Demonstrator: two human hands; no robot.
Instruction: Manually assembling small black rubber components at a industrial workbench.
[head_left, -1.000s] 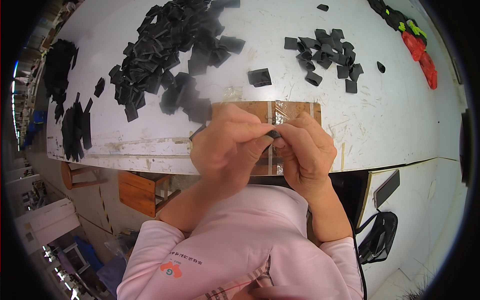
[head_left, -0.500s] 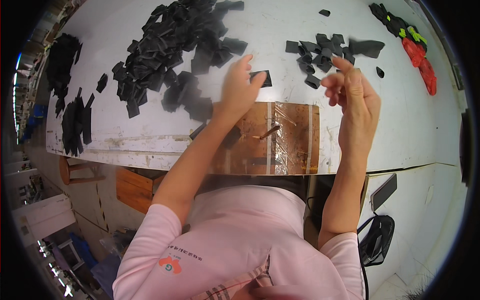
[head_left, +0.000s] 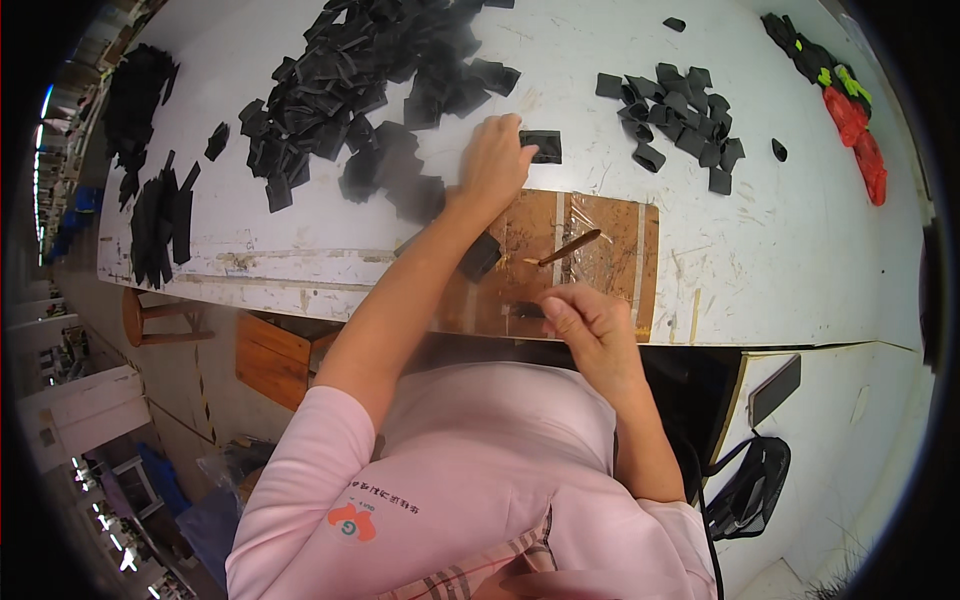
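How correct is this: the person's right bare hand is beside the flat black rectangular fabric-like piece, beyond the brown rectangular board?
The hand is wrong: the head view shows the left bare hand beside the flat black rectangular fabric-like piece, beyond the brown rectangular board.

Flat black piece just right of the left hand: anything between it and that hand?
Nothing visible: the left hand is right at the left end of the black piece. Whether they touch, I cannot tell.

Two wooden stools [head_left: 272, 360] stand on a grey floor [head_left: 226, 395] near the white table [head_left: 780, 270]; bright light [head_left: 43, 118] shows far left
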